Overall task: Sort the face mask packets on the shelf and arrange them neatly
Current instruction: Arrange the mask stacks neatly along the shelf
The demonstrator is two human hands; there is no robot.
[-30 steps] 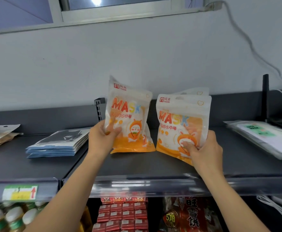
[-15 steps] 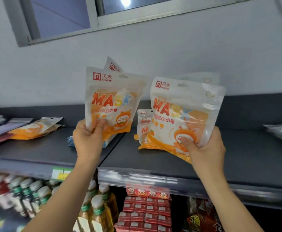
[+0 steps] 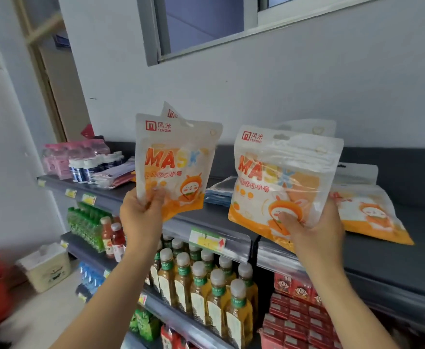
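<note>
My left hand (image 3: pixel 141 217) is pinching the left packet (image 3: pixel 178 159) by its bottom corner, holding it upright over the shelf (image 3: pixel 395 263) edge, with another peeking out behind. My right hand (image 3: pixel 317 235) is gripping the right packet (image 3: pixel 282 182) from below, thumb on its front. Both are showing white-and-orange fronts reading MASK, with a cartoon face. A third packet (image 3: pixel 367 212) is lying flat on the shelf beside my right hand.

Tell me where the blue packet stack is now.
Head view, centre: the blue packet stack lies on the top shelf, showing between the left orange packet and the right orange packet.
</note>
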